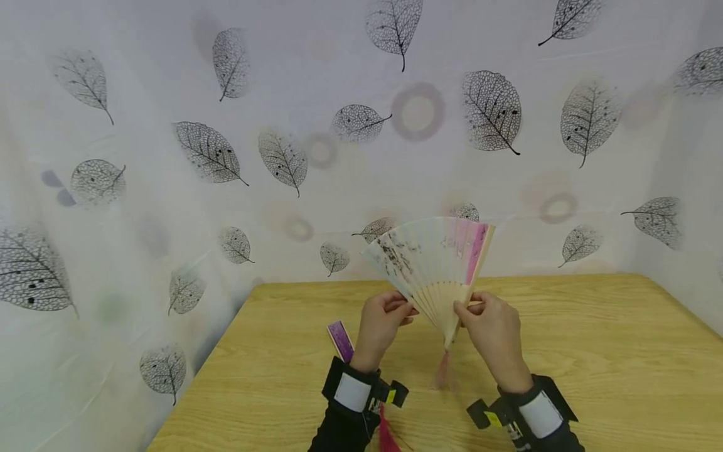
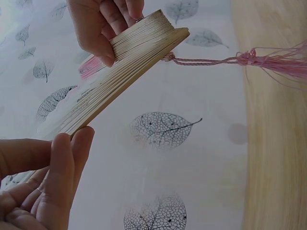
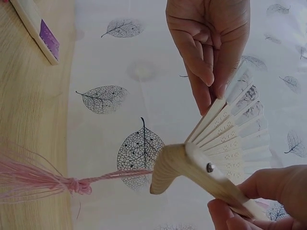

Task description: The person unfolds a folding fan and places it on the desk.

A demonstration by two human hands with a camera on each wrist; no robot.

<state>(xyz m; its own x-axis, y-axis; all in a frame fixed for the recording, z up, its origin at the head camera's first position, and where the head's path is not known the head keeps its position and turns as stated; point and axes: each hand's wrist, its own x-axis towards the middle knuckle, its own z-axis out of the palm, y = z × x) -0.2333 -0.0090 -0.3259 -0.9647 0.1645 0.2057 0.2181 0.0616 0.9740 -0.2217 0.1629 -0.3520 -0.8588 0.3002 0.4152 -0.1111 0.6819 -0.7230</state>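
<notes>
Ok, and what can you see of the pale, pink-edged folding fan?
The pale, pink-edged folding fan is spread open, pivot end down, above the yellowish wood-look table. Its thin, fabric-looking leaf shades from whitish to pink at the right in the head view, with dark printing. Pale wood-like ribs with cut-outs meet at a shiny rivet; a pink thread tassel hangs below. The left hand pinches its left edge, the right hand its right outer stick.
</notes>
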